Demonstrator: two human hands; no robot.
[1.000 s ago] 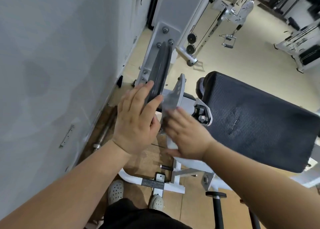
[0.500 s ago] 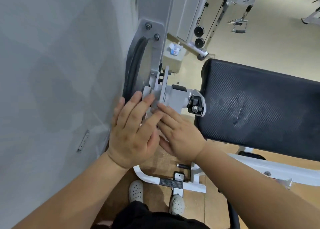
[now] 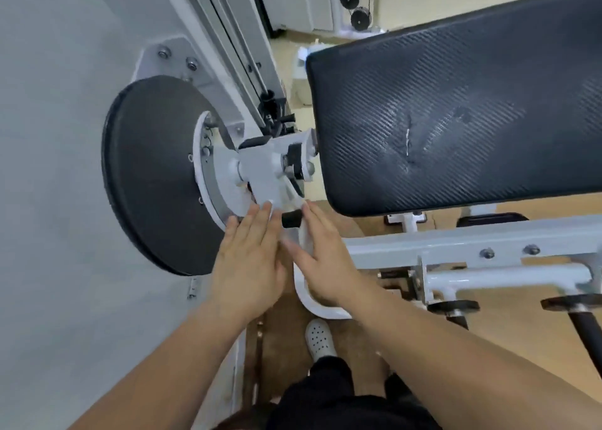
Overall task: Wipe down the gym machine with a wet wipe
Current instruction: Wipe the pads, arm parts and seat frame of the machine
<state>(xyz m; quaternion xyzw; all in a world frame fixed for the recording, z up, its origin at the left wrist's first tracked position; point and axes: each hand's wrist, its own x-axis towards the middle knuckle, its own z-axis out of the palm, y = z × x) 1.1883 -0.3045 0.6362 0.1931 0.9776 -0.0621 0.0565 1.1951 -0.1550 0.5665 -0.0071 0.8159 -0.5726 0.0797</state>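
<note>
The gym machine has a black round disc (image 3: 150,175), a white pivot housing (image 3: 260,169) and a black textured pad (image 3: 456,104). My left hand (image 3: 250,260) lies with straight fingers against the lower end of the pivot housing, beside the disc. My right hand (image 3: 322,257) has straight fingers too and presses a white wet wipe (image 3: 303,234) against the arm just below a short black knob (image 3: 291,219). Most of the wipe is hidden under that hand.
A grey wall fills the left side, close to the disc. A white frame beam (image 3: 456,247) runs right under the pad, with black-capped pegs (image 3: 580,302) below it. My white shoe (image 3: 319,338) stands on the brown floor. Cable pulleys (image 3: 358,16) sit at the back.
Both hands have slid down from the bracket beside the disc to the lower end of the pivot arm. The view has swung, so the disc's flat face now shows.
</note>
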